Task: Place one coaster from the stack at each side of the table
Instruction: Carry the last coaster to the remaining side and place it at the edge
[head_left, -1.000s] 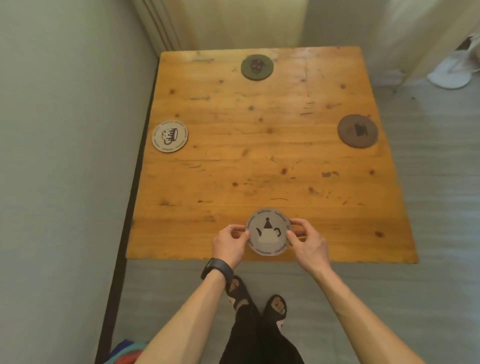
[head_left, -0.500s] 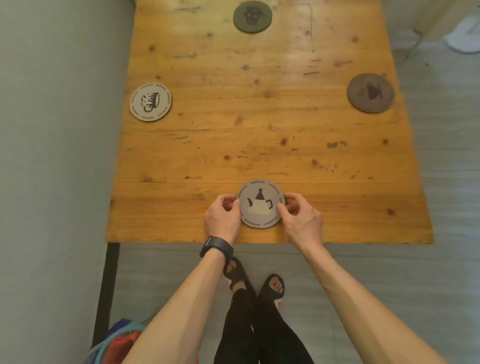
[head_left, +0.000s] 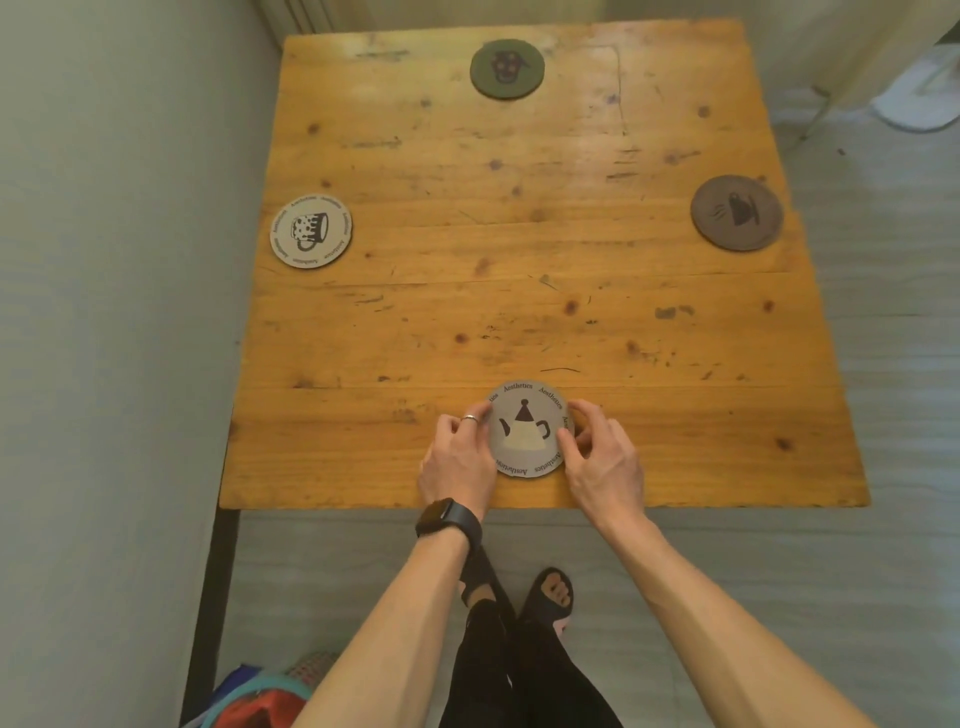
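Observation:
A grey coaster with a teapot picture (head_left: 525, 431) lies flat on the wooden table (head_left: 519, 291) near its front edge. My left hand (head_left: 457, 457) pinches its left rim and my right hand (head_left: 597, 457) pinches its right rim. A pale coaster with a mug picture (head_left: 310, 230) lies at the table's left side. A dark green coaster (head_left: 507, 68) rests at the far side. A brown coaster with a cup picture (head_left: 736, 212) sits at the right side. No stack is in view.
A pale wall (head_left: 114, 312) runs close along the table's left edge. Curtains hang behind the far edge. A white fan base (head_left: 919, 104) stands on the floor at the far right. A colourful bag (head_left: 260, 701) lies by the front left table leg. My feet stand below the front edge.
The teapot coaster stays at the front edge between both hands, which have settled onto its rims. The camera has tilted, so the table shifts in view.

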